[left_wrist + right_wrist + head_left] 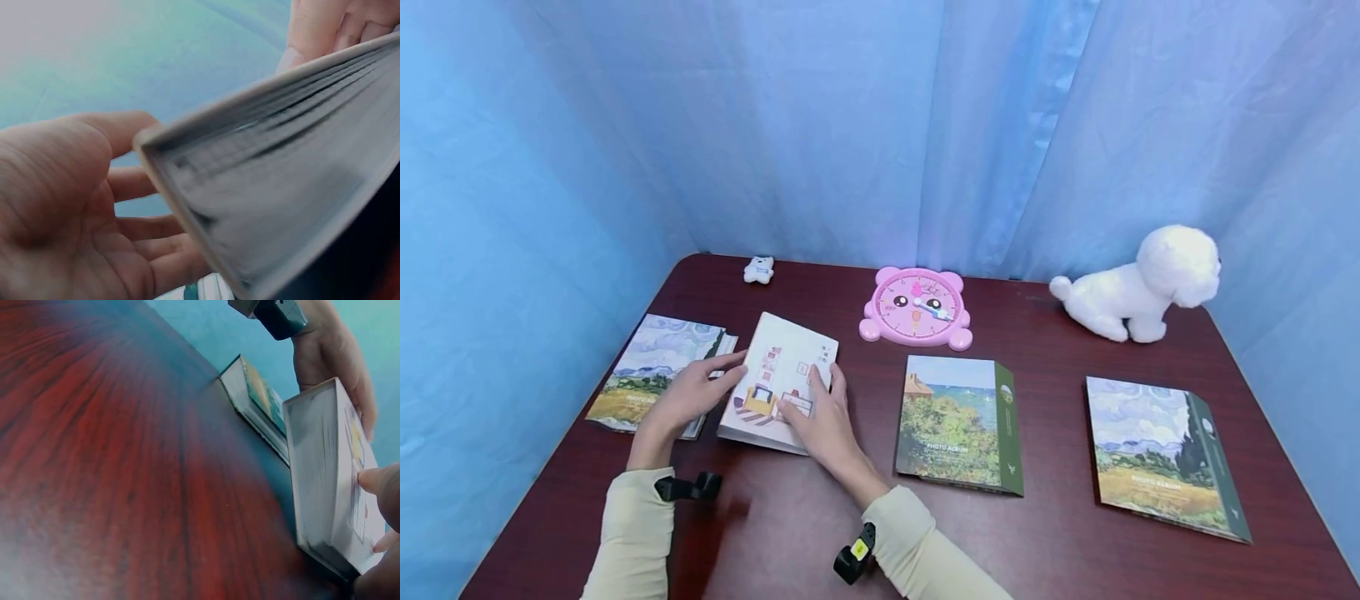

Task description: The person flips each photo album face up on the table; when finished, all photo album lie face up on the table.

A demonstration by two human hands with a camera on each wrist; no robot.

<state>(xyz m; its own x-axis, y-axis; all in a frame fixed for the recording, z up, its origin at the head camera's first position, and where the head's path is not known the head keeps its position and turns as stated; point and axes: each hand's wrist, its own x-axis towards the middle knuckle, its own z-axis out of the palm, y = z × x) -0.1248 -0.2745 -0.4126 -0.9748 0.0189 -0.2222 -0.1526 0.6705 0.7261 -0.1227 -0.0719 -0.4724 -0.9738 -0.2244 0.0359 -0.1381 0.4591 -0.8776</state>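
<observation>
A thick white photo album [784,354] with a drawn room scene on its cover lies slightly askew at the left of the table. Its page edges [275,187] fan apart in the left wrist view. My left hand [692,396] is at its spine, thumb touching the cover's corner and fingers reaching along the spine, with a gap before the palm. Across the cover's right part rests my right hand [826,421], its thumb [375,481] and fingers spread on the drawing. Under my left forearm side lies a landscape-painted album [640,367], partly hidden by that hand.
A seaside-painted photo album [951,417] lies right of my right hand, and a wheat-field one [1153,450] farther right. Behind them stand a pink toy clock [917,308] and a white plush dog [1142,287]. A small white bear [759,269] sits near the back edge.
</observation>
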